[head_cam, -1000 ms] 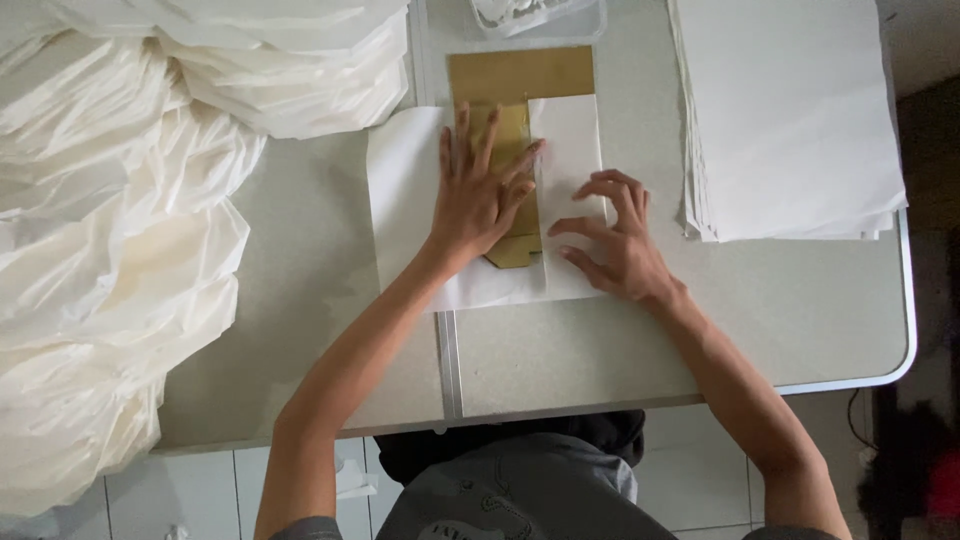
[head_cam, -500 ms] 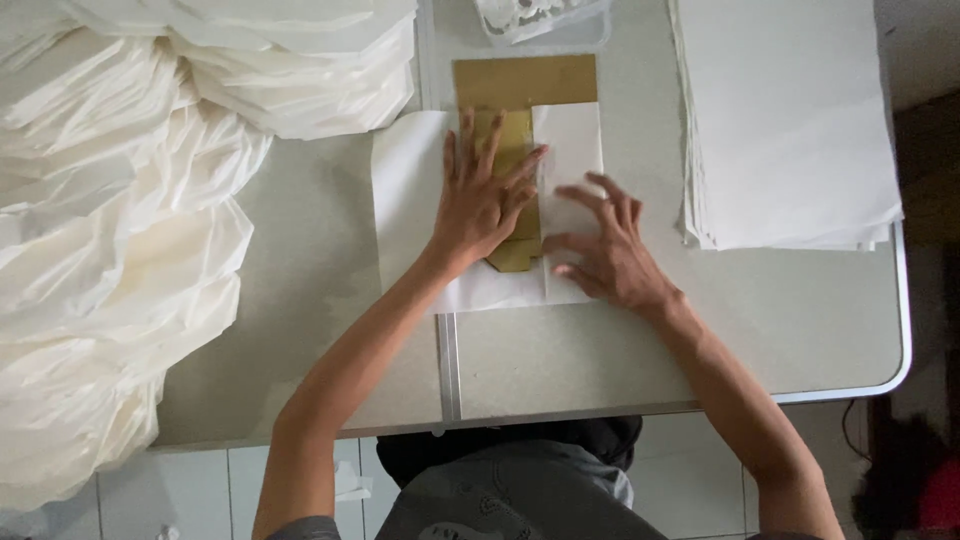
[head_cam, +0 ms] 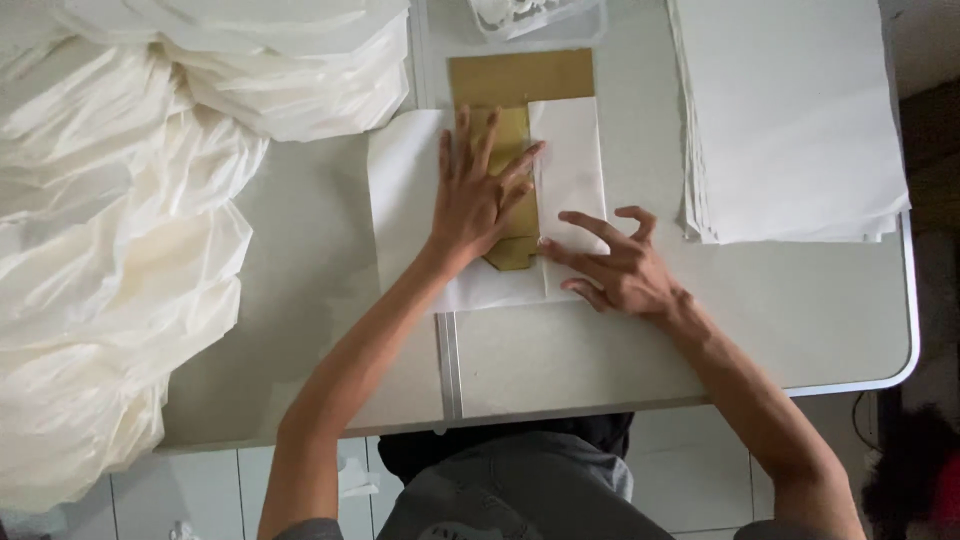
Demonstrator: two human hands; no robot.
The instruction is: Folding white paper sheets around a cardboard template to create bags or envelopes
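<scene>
A brown cardboard template [head_cam: 520, 78] lies on a white sheet of paper [head_cam: 405, 190] at the middle of the grey table [head_cam: 800, 320]. The sheet's right part [head_cam: 572, 165] is folded over the cardboard. My left hand [head_cam: 480, 195] lies flat with its fingers spread, pressing down on the cardboard's narrow stem. My right hand [head_cam: 615, 265] rests beside it on its fingertips, touching the folded flap's lower edge. Neither hand grips anything.
A thick stack of white sheets [head_cam: 790, 120] lies at the right. Heaps of cream folded paper pieces [head_cam: 130, 220] cover the left and back left. A clear plastic tub [head_cam: 535, 15] stands at the far edge. The table's front edge [head_cam: 560, 410] runs close to my body.
My right hand has slid a little lower and leftward along the folded flap, with its fingers more curled. My left hand stays pressed on the cardboard.
</scene>
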